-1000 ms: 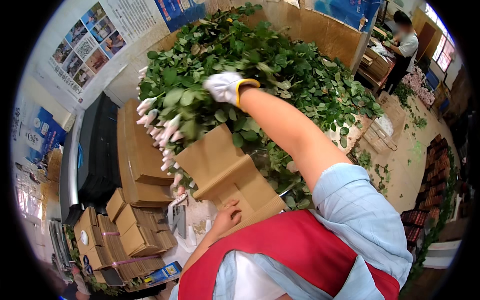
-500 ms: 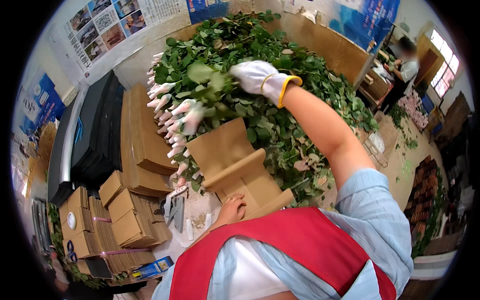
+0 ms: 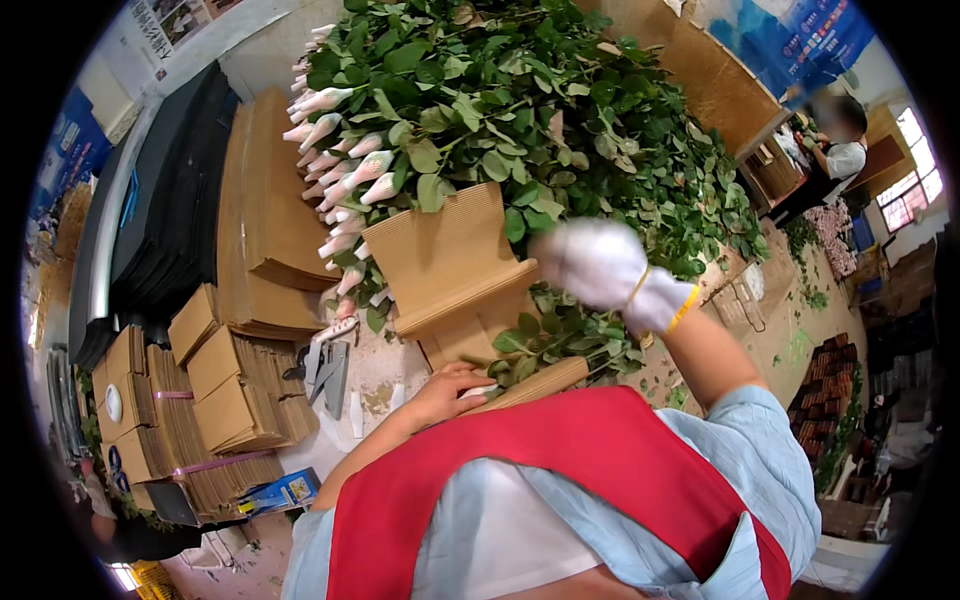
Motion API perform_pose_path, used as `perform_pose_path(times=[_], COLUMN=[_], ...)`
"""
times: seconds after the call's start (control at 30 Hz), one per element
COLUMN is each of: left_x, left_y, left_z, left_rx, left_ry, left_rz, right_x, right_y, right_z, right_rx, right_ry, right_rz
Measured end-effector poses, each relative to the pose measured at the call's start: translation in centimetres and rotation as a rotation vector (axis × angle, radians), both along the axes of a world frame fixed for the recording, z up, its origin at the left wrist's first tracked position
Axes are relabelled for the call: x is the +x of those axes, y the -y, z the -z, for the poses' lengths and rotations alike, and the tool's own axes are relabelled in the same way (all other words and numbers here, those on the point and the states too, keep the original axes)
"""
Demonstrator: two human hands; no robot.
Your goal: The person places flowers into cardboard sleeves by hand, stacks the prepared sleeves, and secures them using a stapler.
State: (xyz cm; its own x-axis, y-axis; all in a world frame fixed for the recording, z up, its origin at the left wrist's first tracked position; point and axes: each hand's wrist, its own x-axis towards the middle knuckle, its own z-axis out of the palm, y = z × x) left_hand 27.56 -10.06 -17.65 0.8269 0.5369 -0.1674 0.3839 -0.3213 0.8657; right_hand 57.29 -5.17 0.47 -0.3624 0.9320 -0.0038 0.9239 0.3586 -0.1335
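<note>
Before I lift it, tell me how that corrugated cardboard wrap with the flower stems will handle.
The corrugated cardboard wrap probably bends easily along its ribs yet stays fairly stiff across them. It looks light, though the leafy stems inside may make it top-heavy. The netted flower buds nearby seem fragile, so squeezing likely risks bruising.

Flat cardboard stacks (image 3: 265,210), bundled folded boxes (image 3: 215,390), a metal stapler (image 3: 328,368), a blue poster (image 3: 800,40) behind.

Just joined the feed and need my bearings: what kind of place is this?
Most likely a cut-flower packing workshop. A large heap of leafy green stems with sleeved pale flower buds covers the bench, stacks of flat brown corrugated cardboard lie beside it, and the white-gloved right hand hovers over a brown corrugated cardboard wrap.
</note>
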Motion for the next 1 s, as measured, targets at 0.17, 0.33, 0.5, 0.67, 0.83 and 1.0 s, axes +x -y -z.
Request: perform_pose_path(times=[0.17,0.33,0.5,0.67,0.83,1.0], left_x=[0.3,-1.5,-0.8,-1.1,-0.9,-1.0], left_y=[0.0,0.8,0.8,1.5,1.3,1.5], left_z=[0.1,2.3,0.4,-0.4,-0.4,0.4], left_rx=[0.174,0.083,0.065,0.011,0.035,0.015], left_ry=[0.015,0.030,0.117,0.082,0.061,0.051], left_rz=[-0.081,-0.170,-0.167,-0.233,-0.173,-0.261], right_x=[-0.3,-2.2,3.1,1.5,-1.3,-3.0], right_y=[-16.0,-20.3,-19.7,-22.2,-15.9,-11.3], right_z=[0.5,-7.5,-16.4,-11.4,-13.9,-5.0], right_rx=[0.714,0.547,0.587,0.938,0.731,0.397], right_ry=[0.316,0.321,0.069,0.038,-0.034,0.093], right_rz=[0.031,-0.049,-0.053,-0.133,-0.177,-0.219])
